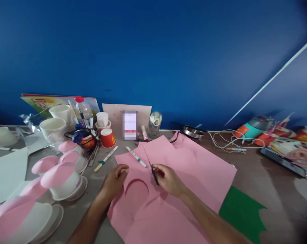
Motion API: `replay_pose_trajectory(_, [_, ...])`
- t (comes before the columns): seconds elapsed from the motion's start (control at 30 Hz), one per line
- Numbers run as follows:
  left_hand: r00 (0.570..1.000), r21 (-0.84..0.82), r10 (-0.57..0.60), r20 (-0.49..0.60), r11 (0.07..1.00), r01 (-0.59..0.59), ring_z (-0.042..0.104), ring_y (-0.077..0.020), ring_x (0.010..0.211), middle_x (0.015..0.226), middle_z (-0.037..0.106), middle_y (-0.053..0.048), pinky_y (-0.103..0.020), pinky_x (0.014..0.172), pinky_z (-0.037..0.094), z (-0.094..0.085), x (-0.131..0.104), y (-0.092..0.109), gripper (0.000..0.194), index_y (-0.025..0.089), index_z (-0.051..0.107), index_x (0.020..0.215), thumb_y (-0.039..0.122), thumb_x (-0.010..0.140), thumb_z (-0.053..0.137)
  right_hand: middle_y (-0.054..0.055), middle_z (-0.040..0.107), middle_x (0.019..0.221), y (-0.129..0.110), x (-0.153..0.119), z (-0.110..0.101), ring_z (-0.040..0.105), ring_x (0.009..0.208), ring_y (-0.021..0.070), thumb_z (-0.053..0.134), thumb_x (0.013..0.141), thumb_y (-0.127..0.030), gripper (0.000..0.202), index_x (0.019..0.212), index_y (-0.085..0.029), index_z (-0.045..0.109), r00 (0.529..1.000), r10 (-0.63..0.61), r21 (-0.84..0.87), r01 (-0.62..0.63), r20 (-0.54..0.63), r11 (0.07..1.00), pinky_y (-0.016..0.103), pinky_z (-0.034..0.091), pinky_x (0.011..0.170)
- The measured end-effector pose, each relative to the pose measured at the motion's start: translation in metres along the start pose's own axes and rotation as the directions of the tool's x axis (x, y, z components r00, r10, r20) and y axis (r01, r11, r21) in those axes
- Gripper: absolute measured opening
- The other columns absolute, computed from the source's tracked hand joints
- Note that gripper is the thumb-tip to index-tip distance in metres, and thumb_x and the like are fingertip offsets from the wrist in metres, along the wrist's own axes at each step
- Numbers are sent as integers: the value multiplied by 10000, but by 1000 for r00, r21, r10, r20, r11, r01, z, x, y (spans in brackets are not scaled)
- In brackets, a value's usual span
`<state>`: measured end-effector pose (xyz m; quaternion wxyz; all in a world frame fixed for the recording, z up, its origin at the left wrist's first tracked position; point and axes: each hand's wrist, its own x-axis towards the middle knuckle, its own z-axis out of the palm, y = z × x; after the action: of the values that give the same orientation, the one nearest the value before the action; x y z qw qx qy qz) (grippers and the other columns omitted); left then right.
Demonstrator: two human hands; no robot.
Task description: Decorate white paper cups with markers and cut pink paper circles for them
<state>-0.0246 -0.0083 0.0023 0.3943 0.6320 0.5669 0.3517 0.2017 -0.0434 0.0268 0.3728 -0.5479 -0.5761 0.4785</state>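
I'm looking down at my two hands over a big pink paper sheet (184, 169) spread across the grey table (257, 183). My right hand (168, 179) is closed around a thin dark blade tool (153, 171), tip pointing up and away from me, resting on the pink sheet. My left hand (115, 179) sits at the sheet's left edge, fingers curled down and pinching the paper there. Between the two hands there's a curved cut (136, 184) in the sheet, an arch with the darker surface showing through it.

Just beyond my hands a white marker with a teal band (136, 157) lies on the sheet's upper corner, and a second marker with a green band (106, 158) lies on the table just left of it. A red paper cup (108, 138) stands behind them. At left, white cups capped with pink paper discs (60, 176) crowd the table. A green paper piece with a jagged edge (242, 213) pokes out from under the pink sheet at lower right.
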Motion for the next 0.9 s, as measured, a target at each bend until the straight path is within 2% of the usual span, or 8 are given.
replay_pose_trajectory(0.1, [999, 12, 1, 46, 1000, -1, 453, -144, 528, 573, 509, 34, -266, 528, 353, 1, -1, -3, 320, 161, 649, 902, 414, 784, 492, 12, 626, 737, 0, 4, -13, 559, 654, 148, 533, 816, -225, 185, 936, -186, 668, 989, -113, -414, 64, -97, 908, 249, 394, 617])
replay_pose_trajectory(0.2, [997, 41, 18, 78, 999, -22, 497, -158, 565, 618, 566, 10, -273, 551, 375, 1, -2, -3, 296, 165, 648, 898, 384, 798, 477, 48, 654, 790, -5, 10, -22, 591, 730, 186, 522, 836, -209, 162, 885, -176, 673, 975, -189, -740, 43, -116, 671, 279, 398, 675])
replay_pose_trajectory(0.27, [994, 63, 47, 98, 997, -53, 534, -170, 615, 667, 611, -11, -279, 583, 396, 1, -3, -2, 270, 172, 650, 874, 361, 806, 470, 85, 659, 896, -10, 15, -21, 603, 788, 206, 504, 859, -209, 183, 912, -167, 673, 962, -238, -844, 14, -135, 536, 299, 402, 713])
replay_pose_trajectory(0.33, [991, 75, 62, 119, 995, -71, 567, -180, 667, 713, 645, -26, -283, 620, 415, 0, -4, 0, 248, 179, 649, 840, 344, 810, 466, 99, 648, 982, -15, 19, -14, 607, 835, 204, 485, 880, -205, 208, 979, -170, 665, 952, -278, -864, 30, -129, 503, 297, 408, 743])
replay_pose_trajectory(0.5, [995, 77, 70, 72, 994, -76, 603, -191, 707, 764, 676, -37, -293, 656, 442, 1, -4, -1, 269, 174, 656, 925, 340, 804, 482, 63, 673, 938, -18, 35, 26, 605, 896, 205, 495, 902, -280, 197, 1007, -187, 634, 964, -261, -821, 182, 42, 542, 291, 414, 800])
replay_pose_trajectory(0.67, [996, 101, 55, -63, 994, -48, 494, -173, 514, 541, 505, 52, -290, 556, 379, -1, -2, -7, 391, 154, 594, 1131, 343, 803, 494, 85, 658, 948, -4, 49, 51, 604, 876, 216, 507, 868, -222, 149, 925, -173, 636, 972, -223, -805, 190, 74, 562, 314, 417, 791])
replay_pose_trajectory(0.8, [943, -10, 82, -322, 996, -90, 550, -191, 670, 712, 591, -13, -305, 654, 415, -6, 0, 0, 285, 189, 655, 955, 357, 733, 595, 83, 659, 921, -3, 47, 49, 595, 845, 199, 440, 867, -153, 188, 905, -169, 624, 960, -273, -541, 199, -58, 817, 310, 417, 768])
replay_pose_trajectory(0.9, [943, -249, -71, -324, 968, -12, 493, -148, 577, 707, 576, 2, -266, 542, 384, -8, 1, 10, 367, 182, 652, 949, 432, 681, 657, 29, 612, 771, -8, 41, 50, 557, 705, 161, 434, 880, -224, 182, 887, -178, 611, 980, -183, -123, 172, -83, 977, 279, 424, 655])
